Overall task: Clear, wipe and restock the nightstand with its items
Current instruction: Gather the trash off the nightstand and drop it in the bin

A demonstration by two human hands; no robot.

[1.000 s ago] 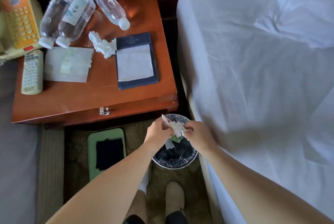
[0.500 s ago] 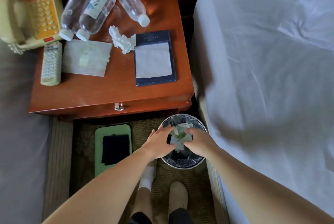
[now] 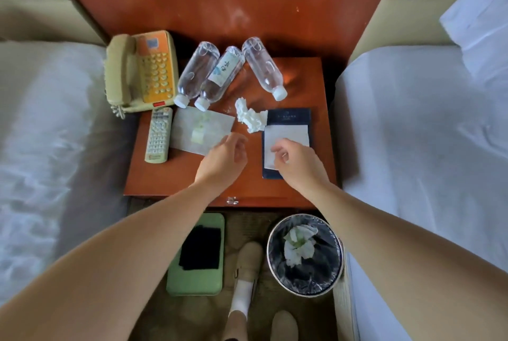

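The wooden nightstand (image 3: 176, 181) carries three water bottles (image 3: 224, 78) lying on their sides, a crumpled white tissue (image 3: 250, 117), a flat wrapper sheet (image 3: 200, 130), a navy notepad holder (image 3: 288, 131), a remote (image 3: 158, 134) and a phone (image 3: 143, 71). My left hand (image 3: 224, 159) hovers over the wrapper's near corner, fingers loosely curled and holding nothing. My right hand (image 3: 297, 162) hangs over the notepad, also with nothing in it. A wad of tissue (image 3: 298, 244) lies in the bin (image 3: 275, 258) on the floor.
Beds with white sheets flank the nightstand on both sides (image 3: 41, 148) (image 3: 426, 134). A green tray with a dark cloth (image 3: 199, 255) lies on the carpet under the nightstand's front edge, beside my feet (image 3: 248, 261).
Both hands let go of the tissue wad over the bin and rose to the nightstand top. The wad now lies in the bin. The camera tilted up.
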